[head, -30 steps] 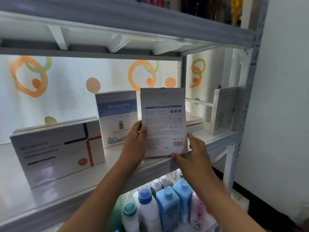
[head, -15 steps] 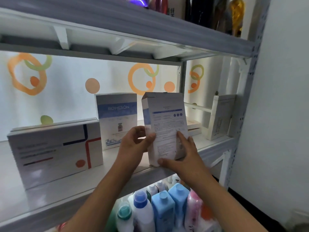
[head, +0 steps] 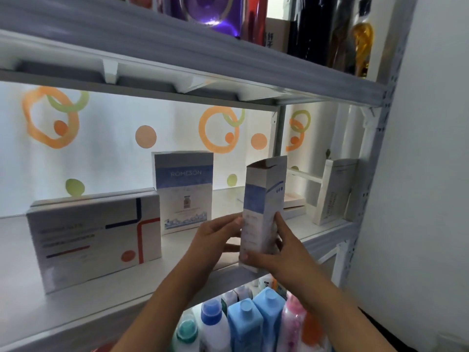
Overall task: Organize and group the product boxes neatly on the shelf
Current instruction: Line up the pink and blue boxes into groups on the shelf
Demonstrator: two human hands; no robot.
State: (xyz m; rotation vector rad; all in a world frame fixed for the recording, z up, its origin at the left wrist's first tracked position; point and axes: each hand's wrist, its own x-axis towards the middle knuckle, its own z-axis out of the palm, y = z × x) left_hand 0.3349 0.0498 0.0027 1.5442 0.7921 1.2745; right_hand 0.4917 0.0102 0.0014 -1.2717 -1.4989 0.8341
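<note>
Held box turned edge-on since earlier; ROMESON box stands behind.

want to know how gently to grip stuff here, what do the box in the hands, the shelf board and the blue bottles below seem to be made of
Held box: looks like thin printed card, matte; the folded flap at its top shows bare card edges.
Shelf board: smooth, white and slightly glossy, with faint reflections; painted metal or laminate, can't tell which.
Blue bottles: probably moulded plastic, with a soft sheen and matching moulded caps.
</note>
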